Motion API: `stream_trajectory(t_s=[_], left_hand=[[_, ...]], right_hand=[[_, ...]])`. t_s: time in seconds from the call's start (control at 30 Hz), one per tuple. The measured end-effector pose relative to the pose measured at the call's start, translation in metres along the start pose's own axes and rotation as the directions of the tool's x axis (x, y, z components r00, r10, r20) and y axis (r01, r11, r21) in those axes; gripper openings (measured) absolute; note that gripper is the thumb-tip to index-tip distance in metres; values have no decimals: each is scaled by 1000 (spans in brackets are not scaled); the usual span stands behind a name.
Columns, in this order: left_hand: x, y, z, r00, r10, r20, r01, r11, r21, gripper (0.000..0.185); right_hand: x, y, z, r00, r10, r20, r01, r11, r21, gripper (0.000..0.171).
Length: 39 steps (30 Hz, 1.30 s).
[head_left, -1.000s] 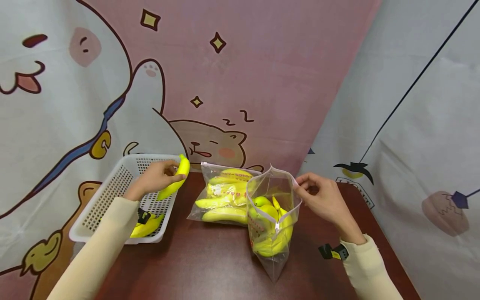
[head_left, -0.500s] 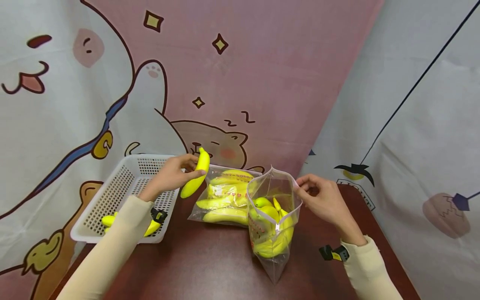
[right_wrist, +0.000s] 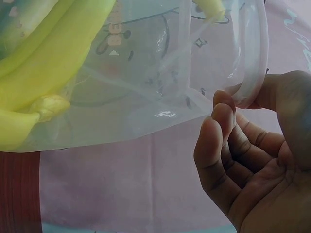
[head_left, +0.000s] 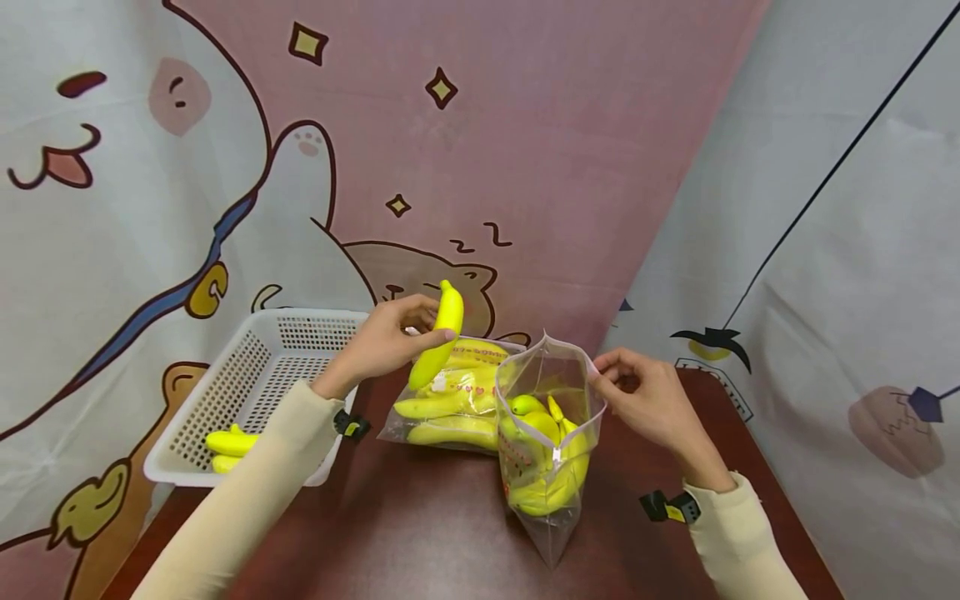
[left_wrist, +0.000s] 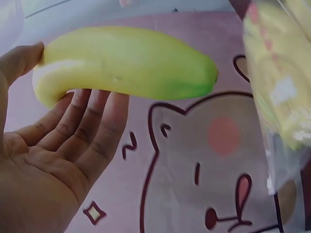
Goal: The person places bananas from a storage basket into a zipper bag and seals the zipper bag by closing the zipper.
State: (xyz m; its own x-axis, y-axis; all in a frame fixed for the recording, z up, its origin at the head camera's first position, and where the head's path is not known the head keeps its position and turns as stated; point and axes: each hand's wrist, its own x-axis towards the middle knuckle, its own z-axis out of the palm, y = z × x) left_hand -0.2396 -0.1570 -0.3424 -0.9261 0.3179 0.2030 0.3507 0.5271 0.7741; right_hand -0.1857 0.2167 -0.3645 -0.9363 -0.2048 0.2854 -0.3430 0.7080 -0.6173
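My left hand [head_left: 390,337] pinches a yellow banana [head_left: 438,337] between thumb and fingers, above a filled clear bag. The left wrist view shows this banana [left_wrist: 131,60] with a green tip, the thumb at its end and the fingers beneath. My right hand [head_left: 648,400] pinches the rim of an open clear zip bag [head_left: 543,533], which stands upright with several bananas [head_left: 555,487] inside. Close up, the right thumb and fingers [right_wrist: 223,116] hold the bag's edge. Behind and left of it lies the filled bag [head_left: 401,425] of bananas.
On the left stands a white perforated basket [head_left: 180,454] with a few bananas [head_left: 232,446] in it, partly hidden by my left sleeve. A dark red-brown table [head_left: 397,533] lies beneath everything. A printed cloth [head_left: 540,167] hangs close behind the table.
My left hand has moved right with the banana, from over the basket to over the filled bag. My right hand and the open bag stay nearly still.
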Motion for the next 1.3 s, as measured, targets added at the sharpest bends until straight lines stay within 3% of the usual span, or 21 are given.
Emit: stream_trajectory(t_s=[0.5, 0.77, 1.23, 1.3], left_hand=[[6, 53, 22, 983, 172, 70, -158, 971, -180, 40], [12, 78, 37, 968, 225, 115, -184, 939, -290, 39], [13, 100, 52, 945, 317, 82, -263, 885, -384, 39], [14, 101, 55, 943, 318, 102, -253, 880, -402, 39]], right_hand=[[0, 0, 2, 1000, -13, 4, 13, 1000, 0, 14], [0, -1, 2, 1000, -5, 12, 5, 1000, 0, 15], [1, 0, 0, 999, -3, 32, 3, 1000, 6, 17], [0, 0, 0, 999, 0, 32, 0, 1000, 3, 17]])
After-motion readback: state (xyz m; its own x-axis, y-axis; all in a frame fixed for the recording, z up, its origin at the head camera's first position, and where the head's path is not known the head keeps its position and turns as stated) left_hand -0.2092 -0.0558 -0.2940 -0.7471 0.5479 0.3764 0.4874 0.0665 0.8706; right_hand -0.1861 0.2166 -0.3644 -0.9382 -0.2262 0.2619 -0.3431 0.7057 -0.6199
